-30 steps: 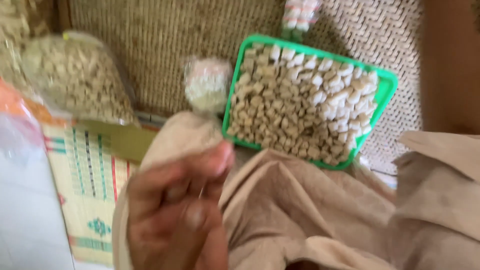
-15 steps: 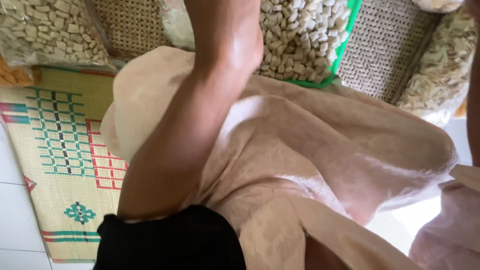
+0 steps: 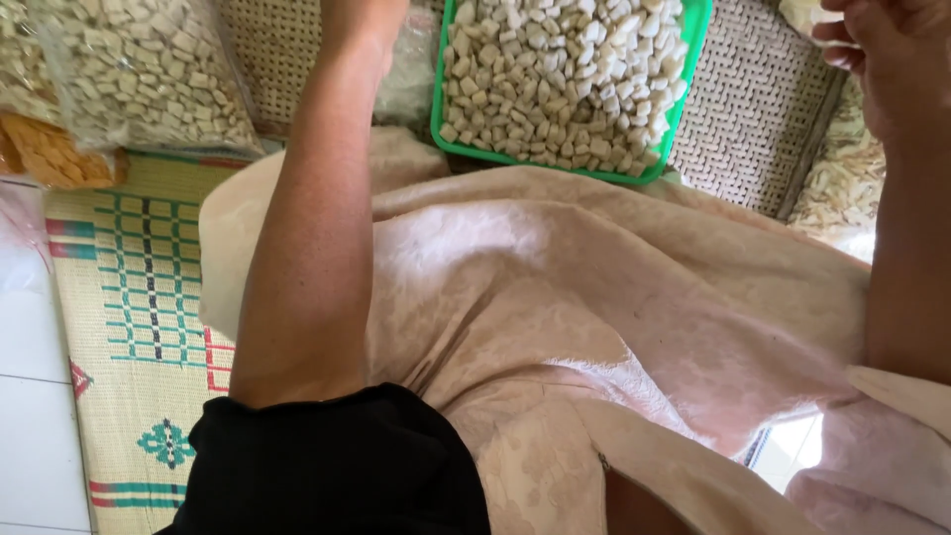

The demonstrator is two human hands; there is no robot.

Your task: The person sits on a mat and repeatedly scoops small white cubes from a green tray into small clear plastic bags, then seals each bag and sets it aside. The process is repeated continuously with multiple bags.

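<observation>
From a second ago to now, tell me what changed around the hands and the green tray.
The left arm stretched up past the tray; its hand, low over the lap before, is now out of view at the top edge. The right hand came into view at the top right, fingers curled; whether it holds anything cannot be told. The view dropped toward the lap. The tray of pale pieces, the bag and the mat stayed put.

Green tray (image 3: 684,119) far centre, full of off-white to pale tan pieces (image 3: 565,79). Clear bag (image 3: 139,79) far left, same pale pieces. Orange-yellow pack (image 3: 54,159) at left edge. Pale pink cloth (image 3: 594,297) with faint tone-on-tone floral pattern. Black sleeve (image 3: 337,466) near. Straw-yellow mat (image 3: 129,327) with green, red, teal line patterns. Tan woven basketry (image 3: 753,119) far right.
</observation>
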